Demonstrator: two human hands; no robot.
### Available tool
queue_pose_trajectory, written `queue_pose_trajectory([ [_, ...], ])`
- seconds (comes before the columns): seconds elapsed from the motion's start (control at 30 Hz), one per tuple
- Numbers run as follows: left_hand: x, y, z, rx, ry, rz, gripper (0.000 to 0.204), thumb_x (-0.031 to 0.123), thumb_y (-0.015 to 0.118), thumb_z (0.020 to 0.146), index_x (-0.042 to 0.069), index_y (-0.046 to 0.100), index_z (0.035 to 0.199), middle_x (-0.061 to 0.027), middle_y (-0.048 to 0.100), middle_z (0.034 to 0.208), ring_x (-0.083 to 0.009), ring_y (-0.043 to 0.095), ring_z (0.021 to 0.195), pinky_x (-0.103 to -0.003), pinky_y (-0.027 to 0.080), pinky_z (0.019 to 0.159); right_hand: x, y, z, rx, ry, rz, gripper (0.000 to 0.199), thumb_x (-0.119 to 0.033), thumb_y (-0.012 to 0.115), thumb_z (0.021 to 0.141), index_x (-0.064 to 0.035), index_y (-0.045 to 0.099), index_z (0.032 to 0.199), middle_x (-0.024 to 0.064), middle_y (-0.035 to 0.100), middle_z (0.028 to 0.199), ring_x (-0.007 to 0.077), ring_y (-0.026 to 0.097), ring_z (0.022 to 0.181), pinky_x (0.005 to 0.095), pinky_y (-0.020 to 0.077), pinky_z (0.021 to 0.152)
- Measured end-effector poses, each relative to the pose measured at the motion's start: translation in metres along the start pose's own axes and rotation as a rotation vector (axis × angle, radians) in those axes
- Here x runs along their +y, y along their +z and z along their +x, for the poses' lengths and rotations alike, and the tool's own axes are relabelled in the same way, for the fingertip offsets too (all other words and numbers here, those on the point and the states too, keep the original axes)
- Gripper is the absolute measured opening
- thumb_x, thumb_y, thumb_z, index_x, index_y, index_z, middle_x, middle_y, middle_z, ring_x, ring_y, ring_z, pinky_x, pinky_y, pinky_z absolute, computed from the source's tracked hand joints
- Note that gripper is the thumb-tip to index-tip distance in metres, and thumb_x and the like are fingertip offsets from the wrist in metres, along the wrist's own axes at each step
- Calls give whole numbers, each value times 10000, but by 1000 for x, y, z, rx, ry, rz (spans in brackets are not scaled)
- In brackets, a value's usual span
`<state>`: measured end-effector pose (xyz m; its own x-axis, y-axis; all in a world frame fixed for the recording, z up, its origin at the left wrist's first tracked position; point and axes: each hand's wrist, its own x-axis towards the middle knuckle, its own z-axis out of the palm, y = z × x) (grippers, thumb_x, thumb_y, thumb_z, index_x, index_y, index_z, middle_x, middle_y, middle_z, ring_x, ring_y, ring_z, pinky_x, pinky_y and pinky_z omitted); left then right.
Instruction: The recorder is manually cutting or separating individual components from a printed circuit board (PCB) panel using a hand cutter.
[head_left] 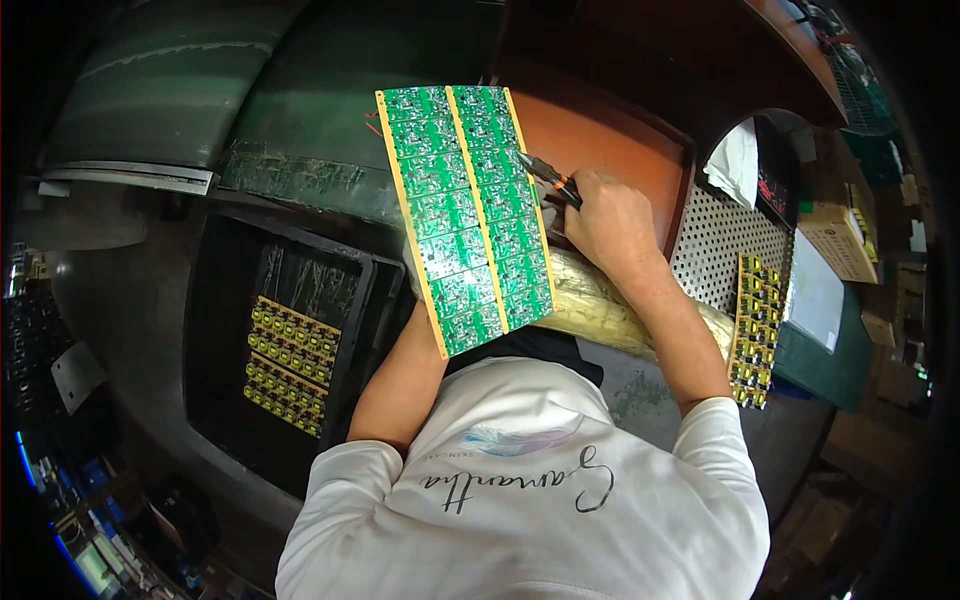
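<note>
A large panel of green circuit boards (440, 205) with tan strips between and beside its two columns is held up, solder side facing me. My left forearm (398, 385) rises behind its lower left edge. The left hand is hidden behind the panel, bearing it, so its fingers do not show. My right hand (612, 222) is closed round the dark, orange-marked handles of a pair of side cutters (543, 170). The cutters' tip lies at the panel's right edge, in its upper half. Whether the jaws touch the board I cannot tell.
A black bin (215, 345) at the left holds panels with yellow components (292, 365). Another such panel (757, 335) stands at the right beside a perforated metal plate (715, 235). An orange-brown tray (600, 130) lies beyond my hands, a yellowish wrapped roll (600, 305) nearer. Cardboard boxes (840, 245) are far right.
</note>
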<state>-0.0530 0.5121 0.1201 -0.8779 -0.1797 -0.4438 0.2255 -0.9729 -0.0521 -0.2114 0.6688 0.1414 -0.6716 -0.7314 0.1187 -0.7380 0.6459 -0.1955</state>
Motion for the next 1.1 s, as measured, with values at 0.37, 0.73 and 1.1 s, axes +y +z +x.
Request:
queue_pose_trajectory([
  [0.37,5,-37,24,-523,104,168,656,501,609,1119,68,551,1608,-220,685,1493,-365,731,1285,-545,658,1036,-5,2,0,-40,23,51,218,-139,736,893,-31,762,1081,215,782,997,439,761,924,540,618,830],
  [0.73,4,-12,3,-160,0,62,680,527,600,1123,68,533,1621,-211,664,1520,-364,711,1311,-544,641,1069,8,-1,1,143,-91,-11,312,-110,777,852,-36,724,1150,181,743,1002,413,747,933,510,614,815],
  [1.1,-12,-35,-3,-443,45,189,666,509,574,1143,71,501,1639,-199,643,1542,-340,695,1331,-519,634,1087,16,-4,-17,-2,-59,18,291,-90,774,842,-34,726,1123,191,744,1022,416,745,935,511,615,827],
])
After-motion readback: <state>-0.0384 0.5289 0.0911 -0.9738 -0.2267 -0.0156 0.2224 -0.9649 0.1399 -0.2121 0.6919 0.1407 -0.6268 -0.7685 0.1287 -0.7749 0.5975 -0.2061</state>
